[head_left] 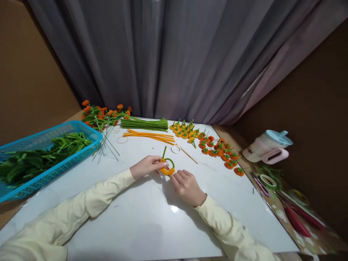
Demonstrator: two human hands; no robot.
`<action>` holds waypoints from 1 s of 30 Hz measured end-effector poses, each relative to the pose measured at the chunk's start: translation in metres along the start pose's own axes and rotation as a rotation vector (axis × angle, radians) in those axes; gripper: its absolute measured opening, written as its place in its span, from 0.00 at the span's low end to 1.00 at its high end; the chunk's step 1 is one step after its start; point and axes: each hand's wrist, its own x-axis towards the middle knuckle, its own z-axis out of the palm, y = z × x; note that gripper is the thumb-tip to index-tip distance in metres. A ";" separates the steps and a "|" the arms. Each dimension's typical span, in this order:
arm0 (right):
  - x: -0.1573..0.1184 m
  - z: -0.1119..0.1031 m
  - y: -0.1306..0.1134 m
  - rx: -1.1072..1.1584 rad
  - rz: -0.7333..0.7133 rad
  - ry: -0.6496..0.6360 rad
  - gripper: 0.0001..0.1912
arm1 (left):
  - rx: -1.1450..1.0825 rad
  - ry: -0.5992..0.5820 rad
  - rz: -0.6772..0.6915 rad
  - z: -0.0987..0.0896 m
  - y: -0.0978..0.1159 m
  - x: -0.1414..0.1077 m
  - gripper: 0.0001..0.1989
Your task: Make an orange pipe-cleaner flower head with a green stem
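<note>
Above the middle of the white board, my left hand [149, 165] pinches a ring of yellow-orange fuzzy stem [168, 172] with a green stem sticking up from it and curving across its top. My right hand [187, 186] is closed at the ring's lower right edge, its fingertips on the orange part. Behind the hands lie loose orange stems [149, 135] and a bundle of green stems [144, 124]. A white tape ring [175, 149] and a thin wooden stick [187, 153] rest just beyond the ring.
A blue basket [54, 161] of green leaves stands left, with finished orange flowers [99, 113] behind. Yellow flower heads [185, 129] and orange ones [217, 146] lie back right. Beyond the right edge are a lidded cup [258, 146], scissors [261, 185] and red-handled pliers [297, 221].
</note>
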 end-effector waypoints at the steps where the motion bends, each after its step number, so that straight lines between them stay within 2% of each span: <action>1: 0.000 0.003 -0.002 0.012 -0.003 -0.013 0.15 | 0.006 0.002 -0.017 0.000 0.000 0.000 0.22; 8: -0.007 0.012 0.000 0.123 0.019 -0.053 0.13 | 0.025 0.034 -0.164 -0.008 -0.003 0.001 0.17; 12: -0.013 0.011 0.005 0.193 0.055 -0.081 0.15 | 0.113 0.052 -0.171 -0.021 0.001 0.002 0.14; 17: -0.014 0.010 0.011 0.260 0.121 -0.119 0.13 | 0.220 -0.081 -0.214 -0.037 0.009 0.000 0.12; 19: -0.013 0.010 0.011 0.307 0.143 -0.157 0.12 | 0.287 -0.115 -0.193 -0.037 0.010 -0.001 0.11; 24: -0.011 0.010 0.010 0.449 0.167 -0.214 0.13 | 0.409 -0.070 -0.119 -0.029 0.004 -0.002 0.11; 27: -0.011 0.009 0.011 0.496 0.195 -0.212 0.13 | 0.338 -0.027 -0.113 -0.030 0.005 0.001 0.10; 30: -0.011 0.008 0.011 0.547 0.235 -0.212 0.14 | 0.129 0.028 -0.106 -0.034 0.011 0.003 0.11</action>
